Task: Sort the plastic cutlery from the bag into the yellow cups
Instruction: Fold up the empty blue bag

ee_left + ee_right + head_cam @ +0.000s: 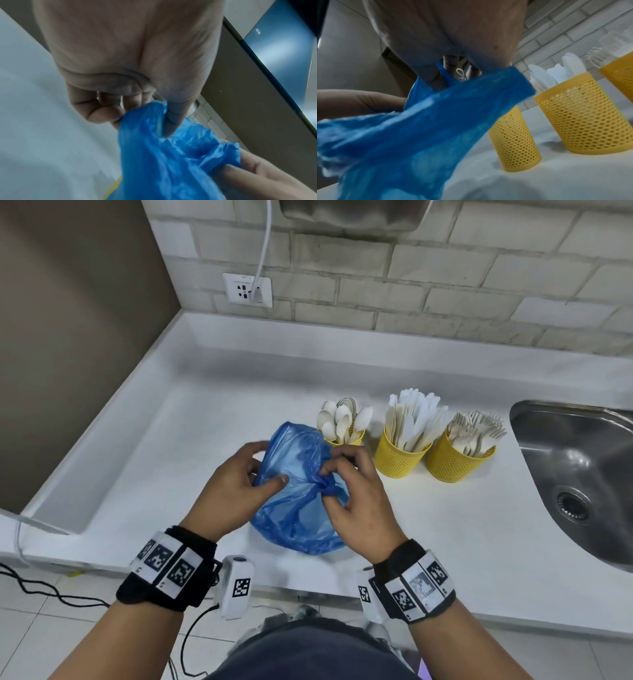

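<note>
A crumpled blue plastic bag lies on the white counter in front of me. My left hand pinches its left side between thumb and fingers; the same bag fills the left wrist view under my left hand. My right hand grips the bunched plastic at the bag's right, and its wrist view shows the bag stretched below my right hand. Three yellow mesh cups stand behind: spoons, knives and forks. The bag's contents are hidden.
A steel sink is set into the counter to the right of the cups. A wall socket with a white cable sits on the brick wall behind. A brown panel closes the left side. Black cables lie on the floor at lower left.
</note>
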`<move>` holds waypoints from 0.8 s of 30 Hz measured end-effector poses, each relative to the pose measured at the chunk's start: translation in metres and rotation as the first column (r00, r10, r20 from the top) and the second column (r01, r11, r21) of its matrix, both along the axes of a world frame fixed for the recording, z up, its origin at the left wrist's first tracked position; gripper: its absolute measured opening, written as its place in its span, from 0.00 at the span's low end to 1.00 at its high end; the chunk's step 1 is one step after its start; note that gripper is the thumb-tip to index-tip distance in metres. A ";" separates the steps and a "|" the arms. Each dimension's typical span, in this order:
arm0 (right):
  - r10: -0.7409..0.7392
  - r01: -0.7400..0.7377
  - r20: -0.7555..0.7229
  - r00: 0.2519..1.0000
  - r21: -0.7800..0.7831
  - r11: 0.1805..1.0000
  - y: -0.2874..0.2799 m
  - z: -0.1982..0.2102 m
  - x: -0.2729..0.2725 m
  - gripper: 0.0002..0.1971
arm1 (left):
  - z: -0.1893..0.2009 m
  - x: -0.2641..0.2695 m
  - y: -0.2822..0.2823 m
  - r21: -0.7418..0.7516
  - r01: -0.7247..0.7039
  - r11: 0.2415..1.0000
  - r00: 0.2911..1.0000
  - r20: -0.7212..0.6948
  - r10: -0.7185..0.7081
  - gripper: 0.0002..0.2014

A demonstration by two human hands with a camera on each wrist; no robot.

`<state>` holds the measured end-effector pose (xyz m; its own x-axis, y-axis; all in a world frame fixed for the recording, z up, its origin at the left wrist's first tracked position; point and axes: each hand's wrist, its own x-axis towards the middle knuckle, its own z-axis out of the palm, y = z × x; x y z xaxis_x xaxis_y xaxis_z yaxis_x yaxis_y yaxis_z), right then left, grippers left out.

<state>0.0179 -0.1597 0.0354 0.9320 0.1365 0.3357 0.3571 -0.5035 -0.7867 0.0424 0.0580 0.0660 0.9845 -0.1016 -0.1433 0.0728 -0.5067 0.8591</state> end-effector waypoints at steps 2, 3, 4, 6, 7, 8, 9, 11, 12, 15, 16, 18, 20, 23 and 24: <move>0.000 0.001 -0.045 0.999 0.021 1.000 -0.004 0.008 -0.002 0.21 | 0.000 -0.001 -0.001 0.030 0.010 0.999 0.998 0.062 -0.012 0.06; 0.018 -0.017 -0.059 0.998 0.030 0.999 -0.007 0.014 -0.004 0.25 | -0.001 -0.002 -0.001 0.068 0.014 0.998 0.996 0.091 -0.020 0.02; 0.043 -0.042 -0.048 0.998 0.032 0.999 -0.009 0.021 -0.007 0.31 | 0.001 -0.004 -0.002 0.099 0.020 0.995 0.993 0.115 -0.032 0.03; 0.089 -0.088 0.029 0.996 -0.019 0.996 -0.008 0.037 -0.012 0.41 | 0.005 -0.006 -0.005 0.110 0.053 0.992 0.989 0.132 -0.068 0.06; 0.108 -0.103 0.066 0.992 -0.074 0.992 -0.005 0.045 -0.014 0.44 | 0.009 -0.007 -0.009 0.084 0.079 0.993 0.988 0.128 -0.090 0.07; 0.128 -0.115 0.089 0.988 -0.146 0.983 -0.001 0.051 -0.015 0.48 | 0.013 -0.009 -0.015 0.047 0.111 0.993 0.986 0.119 -0.116 0.08; 0.148 -0.124 0.093 0.985 -0.224 0.967 0.004 0.055 -0.015 0.52 | 0.018 -0.011 -0.021 0.014 0.141 0.990 0.984 0.110 -0.142 0.07; 0.158 -0.128 0.055 0.986 -0.362 0.923 0.012 0.054 -0.012 0.61 | 0.028 -0.014 -0.032 -0.071 0.195 0.978 0.977 0.099 -0.187 0.03; 0.144 -0.120 0.029 0.989 -0.406 0.906 0.014 0.049 -0.010 0.64 | 0.032 -0.015 -0.035 -0.132 0.216 0.968 0.975 0.092 -0.205 0.02; 0.039 -0.010 0.058 0.998 -0.429 0.903 0.011 0.036 -0.007 0.58 | 0.040 -0.016 -0.035 -0.264 0.255 0.930 0.967 0.081 -0.242 0.03; -0.008 0.053 0.106 0.994 -0.423 0.905 0.008 0.034 -0.006 0.54 | 0.040 -0.015 -0.034 -0.254 0.267 0.930 0.963 0.096 -0.251 0.02; -0.054 0.118 0.161 0.985 -0.423 0.899 0.003 0.035 -0.004 0.48 | 0.037 -0.016 -0.031 -0.215 0.257 0.942 0.965 0.112 -0.238 0.03; -0.006 0.051 0.106 0.994 -0.429 0.902 0.004 0.040 -0.003 0.49 | 0.034 -0.016 -0.033 -0.202 0.220 0.954 0.974 0.107 -0.201 0.04; 0.033 -0.028 0.016 0.999 -0.249 0.968 0.013 0.042 0.000 0.50 | 0.035 -0.018 -0.038 -0.232 0.192 0.954 0.980 0.094 -0.175 0.05; 0.011 -0.005 0.030 0.999 -0.178 0.984 0.014 0.039 0.001 0.46 | 0.037 -0.019 -0.040 -0.235 0.191 0.953 0.980 0.095 -0.173 0.05</move>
<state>0.0194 -0.1461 0.0745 0.9202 0.2039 0.3341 0.3844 -0.6316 -0.6733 0.0234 0.0184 0.1026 0.9528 -0.3028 -0.0211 -0.0685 -0.2823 0.9569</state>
